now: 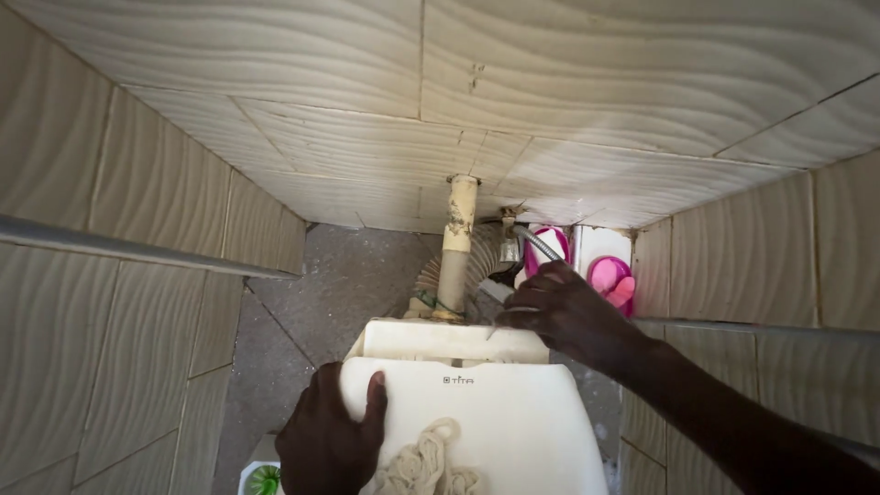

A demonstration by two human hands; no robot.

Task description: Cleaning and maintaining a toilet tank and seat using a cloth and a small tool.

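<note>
Left hand [328,438] at seven o'clock, clamped over the edge of the white cistern lid [477,422], thumb on top. Right hand [561,312] at three o'clock, fingers curled and pinched on something small and pale behind the tank rim [449,341] (too small to name). Best handled with lid braced, slow wrist, clear of the upright pipe [456,247] and grey hose [541,243]. String mop-head [423,467] lying at six.

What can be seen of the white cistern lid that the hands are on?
The white cistern lid looks like smooth glazed ceramic, rounded at the corners, lying flat and slightly shifted on the tank. The left hand grips its left edge; the right hand hovers behind its far edge. A beige cloth rests on it.
</note>
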